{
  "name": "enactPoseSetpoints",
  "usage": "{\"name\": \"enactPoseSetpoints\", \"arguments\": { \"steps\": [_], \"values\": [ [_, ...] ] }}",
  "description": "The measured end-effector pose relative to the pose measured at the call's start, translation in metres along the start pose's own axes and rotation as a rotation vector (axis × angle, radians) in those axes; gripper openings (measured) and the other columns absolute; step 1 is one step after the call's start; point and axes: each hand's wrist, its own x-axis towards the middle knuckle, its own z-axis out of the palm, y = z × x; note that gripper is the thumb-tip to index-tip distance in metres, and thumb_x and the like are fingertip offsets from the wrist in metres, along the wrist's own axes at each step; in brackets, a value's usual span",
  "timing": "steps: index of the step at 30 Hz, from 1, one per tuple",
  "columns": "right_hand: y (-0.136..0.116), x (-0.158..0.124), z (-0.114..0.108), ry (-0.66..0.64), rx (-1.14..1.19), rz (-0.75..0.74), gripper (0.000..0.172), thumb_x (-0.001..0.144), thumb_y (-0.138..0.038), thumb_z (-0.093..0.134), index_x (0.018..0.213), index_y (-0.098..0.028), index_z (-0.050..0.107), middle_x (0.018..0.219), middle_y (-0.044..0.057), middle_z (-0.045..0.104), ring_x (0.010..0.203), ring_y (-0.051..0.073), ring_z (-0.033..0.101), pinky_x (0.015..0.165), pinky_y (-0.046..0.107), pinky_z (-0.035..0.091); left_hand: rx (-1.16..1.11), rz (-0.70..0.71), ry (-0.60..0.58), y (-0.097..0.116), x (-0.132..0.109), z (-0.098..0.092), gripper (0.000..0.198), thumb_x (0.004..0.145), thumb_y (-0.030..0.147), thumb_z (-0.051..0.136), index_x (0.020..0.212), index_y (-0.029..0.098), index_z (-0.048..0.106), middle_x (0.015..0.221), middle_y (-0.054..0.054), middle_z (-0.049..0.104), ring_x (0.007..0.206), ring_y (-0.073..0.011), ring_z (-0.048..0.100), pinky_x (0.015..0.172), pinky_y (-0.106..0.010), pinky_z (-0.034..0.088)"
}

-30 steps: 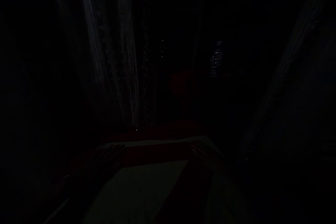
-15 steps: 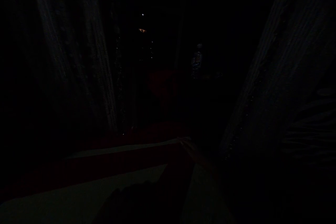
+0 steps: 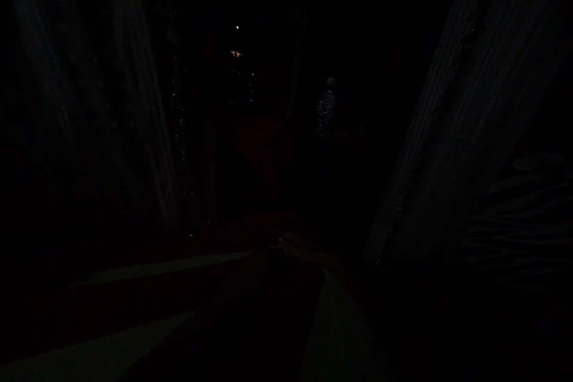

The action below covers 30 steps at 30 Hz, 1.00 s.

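The scene is almost black, so hands show only as faint shapes. My right hand [image 3: 299, 247] reaches in from the lower right, low over a dark red cloth with pale stripes [image 3: 165, 267]. Close to its fingertips, a darker shape that looks like my left hand [image 3: 263, 258] comes up from the lower left, with its forearm crossing the stripes. Whether the two hands touch, or hold anything between them, is too dark to make out.
Pale sheer curtains with glittering edges hang on the left [image 3: 138, 83] and right [image 3: 439, 107]. Between them, farther back, stand a bottle [image 3: 326, 107] and a dim red shape [image 3: 264, 143]. Small lights glow beyond. Zebra-striped fabric [image 3: 523, 209] lies at right.
The dark left arm has moved up and forward, toward my right hand. My right hand has shifted slightly left in view, as have the curtains and bottle.
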Motion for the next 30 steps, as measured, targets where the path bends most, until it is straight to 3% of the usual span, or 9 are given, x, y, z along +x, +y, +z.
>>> {"name": "enactPoseSetpoints", "arguments": {
  "steps": [3, 8, 12, 16, 19, 23, 26, 28, 30],
  "values": [
    [0.008, 0.006, -0.013, -0.03, -0.013, 0.019, 0.057, 0.106, -0.062, 0.035, 0.108, -0.014, 0.066, 0.103, 0.009, 0.068, 0.088, 0.015, 0.063, 0.087, 0.031, 0.052, -0.025, 0.016, -0.009, -0.003, 0.003, 0.012, 0.039, 0.103, 0.046, 0.06, 0.133, 0.02, 0.063, 0.13, -0.01, 0.065, 0.112, -0.0254, 0.067, 0.096, -0.045, 0.056],
    [0.025, 0.011, -0.032, -0.022, -0.038, 0.041, 0.048, 0.106, -0.054, 0.042, 0.117, -0.012, 0.064, 0.099, 0.008, 0.067, 0.086, 0.015, 0.063, 0.082, 0.029, 0.051, -0.002, 0.01, 0.003, -0.007, -0.002, 0.024, 0.049, 0.101, 0.057, 0.053, 0.139, 0.03, 0.065, 0.133, -0.013, 0.066, 0.123, -0.0336, 0.062, 0.098, -0.048, 0.048],
    [0.029, 0.002, -0.018, 0.018, -0.06, -0.021, 0.041, 0.104, -0.048, 0.047, 0.117, -0.014, 0.066, 0.118, 0.011, 0.065, 0.102, 0.018, 0.064, 0.096, 0.033, 0.052, 0.031, -0.033, 0.018, -0.004, -0.002, 0.032, 0.051, 0.1, 0.057, 0.051, 0.144, 0.034, 0.062, 0.134, -0.014, 0.064, 0.124, -0.0355, 0.06, 0.098, -0.05, 0.044],
    [0.028, -0.018, 0.005, 0.135, -0.134, -0.089, 0.042, 0.103, -0.05, 0.047, 0.108, -0.016, 0.072, 0.134, 0.013, 0.057, 0.119, 0.024, 0.057, 0.112, 0.043, 0.042, 0.055, -0.062, 0.024, 0.0, 0.0, 0.037, 0.053, 0.1, 0.054, 0.051, 0.149, 0.033, 0.056, 0.135, -0.015, 0.062, 0.124, -0.0377, 0.057, 0.1, -0.054, 0.041],
    [0.037, -0.023, 0.005, 0.176, -0.159, -0.077, 0.046, 0.103, -0.054, 0.046, 0.111, -0.017, 0.071, 0.129, 0.013, 0.06, 0.116, 0.024, 0.059, 0.108, 0.044, 0.046, 0.062, -0.058, 0.023, 0.0, 0.0, 0.037, 0.051, 0.101, 0.053, 0.052, 0.148, 0.035, 0.057, 0.134, -0.015, 0.063, 0.124, -0.0379, 0.057, 0.1, -0.055, 0.04],
    [0.049, -0.012, -0.011, 0.119, -0.166, -0.07, 0.037, 0.102, -0.044, 0.051, 0.106, -0.014, 0.072, 0.121, 0.011, 0.063, 0.101, 0.018, 0.065, 0.095, 0.034, 0.054, 0.078, -0.064, 0.015, 0.001, 0.0, 0.036, 0.049, 0.099, 0.054, 0.057, 0.144, 0.034, 0.06, 0.133, -0.015, 0.062, 0.124, -0.0376, 0.057, 0.099, -0.055, 0.042],
    [0.045, -0.013, -0.012, 0.122, -0.218, -0.1, 0.034, 0.102, -0.041, 0.051, 0.101, -0.014, 0.072, 0.118, 0.012, 0.065, 0.101, 0.019, 0.065, 0.098, 0.036, 0.053, 0.099, -0.068, 0.013, 0.001, 0.0, 0.036, 0.048, 0.099, 0.052, 0.061, 0.14, 0.028, 0.06, 0.134, -0.013, 0.061, 0.122, -0.0337, 0.058, 0.101, -0.055, 0.045],
    [0.037, -0.024, -0.001, 0.18, -0.26, -0.111, 0.043, 0.107, -0.042, 0.039, 0.115, -0.015, 0.071, 0.127, 0.014, 0.063, 0.114, 0.023, 0.062, 0.108, 0.044, 0.048, 0.115, -0.058, 0.021, 0.0, -0.001, 0.038, 0.047, 0.1, 0.05, 0.062, 0.139, 0.024, 0.059, 0.136, -0.012, 0.06, 0.122, -0.0304, 0.058, 0.103, -0.054, 0.047],
    [0.03, -0.037, 0.016, 0.241, -0.297, -0.128, 0.051, 0.109, -0.044, 0.029, 0.142, -0.019, 0.06, 0.154, 0.012, 0.046, 0.145, 0.027, 0.043, 0.125, 0.052, 0.029, 0.133, -0.049, 0.038, 0.0, -0.002, 0.039, 0.045, 0.101, 0.048, 0.062, 0.138, 0.023, 0.059, 0.137, -0.012, 0.059, 0.121, -0.0285, 0.059, 0.104, -0.052, 0.048]
  ]
}}
